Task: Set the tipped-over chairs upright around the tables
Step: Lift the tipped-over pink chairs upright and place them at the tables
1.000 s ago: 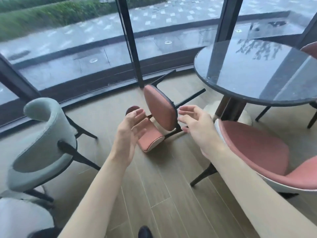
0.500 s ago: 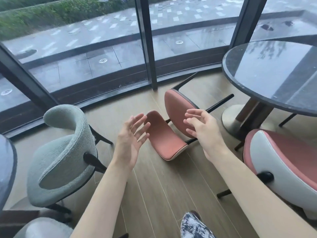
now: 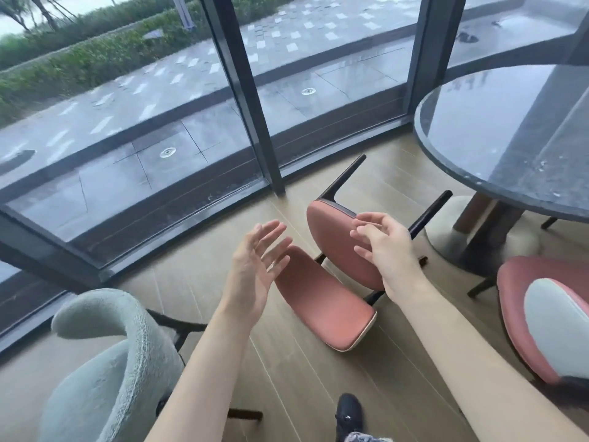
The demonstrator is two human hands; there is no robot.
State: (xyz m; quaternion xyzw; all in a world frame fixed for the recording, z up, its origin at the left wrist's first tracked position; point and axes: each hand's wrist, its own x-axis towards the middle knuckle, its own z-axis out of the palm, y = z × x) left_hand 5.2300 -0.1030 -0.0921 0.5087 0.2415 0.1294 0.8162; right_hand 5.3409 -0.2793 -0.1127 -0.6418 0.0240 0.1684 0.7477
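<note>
A pink tipped-over chair (image 3: 325, 301) lies on the wooden floor by the window, its backrest flat on the boards and its black legs pointing toward the glass and the table. My left hand (image 3: 255, 269) hovers over the left end of its backrest, fingers spread, holding nothing. My right hand (image 3: 382, 247) is raised in front of the upturned seat with loosely bent fingers, also empty. Whether either hand touches the chair cannot be told. A round dark glass-topped table (image 3: 510, 129) stands at the right.
A pale green fuzzy chair (image 3: 111, 371) stands upright at lower left. A pink and white chair (image 3: 548, 317) stands at lower right beside the table's pedestal base (image 3: 478, 244). Floor-to-ceiling window frames (image 3: 248, 100) close off the far side. My shoe (image 3: 349, 413) is at the bottom.
The view has moved closer to the tipped chair and turned left. Both hands have reached farther forward over it, staying empty.
</note>
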